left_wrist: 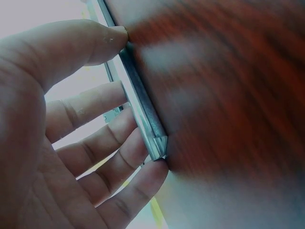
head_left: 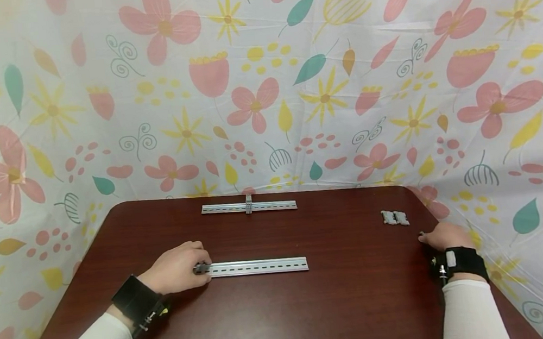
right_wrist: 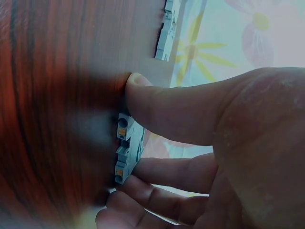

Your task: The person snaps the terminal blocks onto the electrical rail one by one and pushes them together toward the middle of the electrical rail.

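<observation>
A slotted metal DIN rail (head_left: 261, 267) lies across the middle of the table. My left hand (head_left: 178, 267) grips its left end, the thumb on one long side and the fingertips on the other, as the left wrist view shows. By the table's right edge, my right hand (head_left: 447, 237) reaches down with its back towards the head camera. In the right wrist view it holds a grey terminal block (right_wrist: 128, 152) with orange marks between thumb and fingers, low against the tabletop. That block is hidden from the head view.
A second DIN rail (head_left: 275, 205) lies near the back edge, bearing a grey block (head_left: 248, 204) near its middle. Two more grey terminal blocks, a left one (head_left: 388, 217) and a right one (head_left: 401, 218), lie at the back right. A flowered cloth (head_left: 255, 105) hangs behind the table.
</observation>
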`<move>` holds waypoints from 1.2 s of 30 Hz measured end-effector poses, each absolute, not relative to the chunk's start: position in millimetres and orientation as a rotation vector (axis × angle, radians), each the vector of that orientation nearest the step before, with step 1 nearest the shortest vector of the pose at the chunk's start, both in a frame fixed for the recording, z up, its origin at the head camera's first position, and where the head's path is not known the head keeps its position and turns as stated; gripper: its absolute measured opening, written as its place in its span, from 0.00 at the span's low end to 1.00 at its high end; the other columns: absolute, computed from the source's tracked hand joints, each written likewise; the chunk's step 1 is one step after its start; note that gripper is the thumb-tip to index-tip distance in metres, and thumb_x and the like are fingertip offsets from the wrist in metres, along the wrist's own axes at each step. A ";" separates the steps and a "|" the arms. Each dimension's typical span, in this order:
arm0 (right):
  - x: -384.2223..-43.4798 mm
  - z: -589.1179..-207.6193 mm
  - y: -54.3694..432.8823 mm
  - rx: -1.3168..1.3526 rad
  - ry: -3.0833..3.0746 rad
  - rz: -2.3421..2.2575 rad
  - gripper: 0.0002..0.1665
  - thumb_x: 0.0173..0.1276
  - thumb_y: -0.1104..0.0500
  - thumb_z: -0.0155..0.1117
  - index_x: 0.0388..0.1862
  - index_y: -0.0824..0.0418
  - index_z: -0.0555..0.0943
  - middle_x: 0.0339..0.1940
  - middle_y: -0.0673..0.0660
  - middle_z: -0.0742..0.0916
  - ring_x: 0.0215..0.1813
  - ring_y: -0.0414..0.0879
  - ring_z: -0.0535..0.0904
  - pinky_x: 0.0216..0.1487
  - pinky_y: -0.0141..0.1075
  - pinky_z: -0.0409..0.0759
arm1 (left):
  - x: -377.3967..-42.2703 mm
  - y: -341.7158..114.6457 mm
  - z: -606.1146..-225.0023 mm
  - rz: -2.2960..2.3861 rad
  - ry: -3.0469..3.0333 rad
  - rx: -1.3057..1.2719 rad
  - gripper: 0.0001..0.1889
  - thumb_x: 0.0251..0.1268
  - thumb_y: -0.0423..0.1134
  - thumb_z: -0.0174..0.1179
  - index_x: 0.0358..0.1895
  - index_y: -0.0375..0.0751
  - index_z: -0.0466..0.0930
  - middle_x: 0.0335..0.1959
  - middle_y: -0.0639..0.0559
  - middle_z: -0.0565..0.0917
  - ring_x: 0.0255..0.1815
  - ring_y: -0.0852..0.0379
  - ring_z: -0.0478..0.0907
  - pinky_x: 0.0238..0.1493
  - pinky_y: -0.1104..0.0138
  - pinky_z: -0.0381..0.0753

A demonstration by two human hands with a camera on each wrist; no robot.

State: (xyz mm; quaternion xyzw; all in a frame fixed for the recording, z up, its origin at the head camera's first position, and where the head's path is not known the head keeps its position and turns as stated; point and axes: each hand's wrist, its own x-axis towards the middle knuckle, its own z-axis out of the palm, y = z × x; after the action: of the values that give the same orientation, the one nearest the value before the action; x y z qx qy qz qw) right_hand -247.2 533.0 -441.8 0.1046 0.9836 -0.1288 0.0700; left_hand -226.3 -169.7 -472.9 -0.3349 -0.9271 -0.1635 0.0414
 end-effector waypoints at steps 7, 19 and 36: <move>-246.6 -441.7 531.8 0.281 2.966 -0.448 0.34 0.77 0.47 0.69 0.49 0.83 0.82 0.40 0.76 0.86 0.40 0.67 0.82 0.48 0.64 0.81 | -225.7 -169.5 -473.2 -0.510 -2.847 -1.026 0.08 0.62 0.45 0.81 0.41 0.55 0.92 0.35 0.64 0.76 0.37 0.64 0.72 0.34 0.66 0.76; -260.6 -449.8 517.1 0.221 3.028 -0.520 0.28 0.78 0.44 0.70 0.34 0.70 0.86 0.29 0.61 0.86 0.35 0.59 0.82 0.41 0.55 0.81 | -224.4 -168.5 -470.9 -0.510 -2.851 -1.021 0.08 0.62 0.45 0.80 0.41 0.54 0.92 0.35 0.62 0.76 0.37 0.64 0.72 0.33 0.66 0.77; -282.6 -457.5 462.1 -0.040 3.208 -0.667 0.37 0.78 0.43 0.73 0.61 0.78 0.82 0.51 0.72 0.85 0.50 0.64 0.80 0.52 0.60 0.81 | -226.3 -170.4 -471.7 -0.512 -2.860 -1.017 0.09 0.63 0.46 0.80 0.43 0.54 0.92 0.35 0.62 0.76 0.36 0.64 0.71 0.32 0.66 0.76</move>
State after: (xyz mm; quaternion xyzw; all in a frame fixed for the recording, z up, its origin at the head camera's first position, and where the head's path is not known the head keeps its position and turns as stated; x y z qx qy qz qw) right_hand -282.6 462.1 -457.5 -0.0122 0.9768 -0.2030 -0.0676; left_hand -226.3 -170.4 -471.7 -0.3301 -0.9287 -0.1662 0.0316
